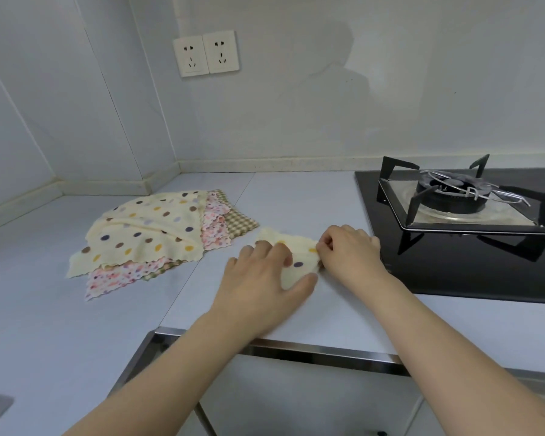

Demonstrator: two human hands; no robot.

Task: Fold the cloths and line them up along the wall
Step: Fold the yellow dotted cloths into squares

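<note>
- Left hand (266, 272) near the counter's front edge, laid on a small folded cream dotted cloth (298, 259), fingers curled over its left side, thumb pinning its near corner.
- Right hand (348, 250) just right of it, fingertips pinching the same cloth's right edge, close beside the black hob (453, 272).
- Folded cloth flat on the pale countertop (296, 199), mid-front, well apart from the wall.
- Left and farther back: loose pile, a cream polka-dot cloth (145, 228) on top, a pink floral cloth (120, 278) beneath, a green checked cloth (241, 221) lowest.
- Gas burner (453, 196) at the right rear.
- Twin wall sockets (205, 53) above the back corner.
</note>
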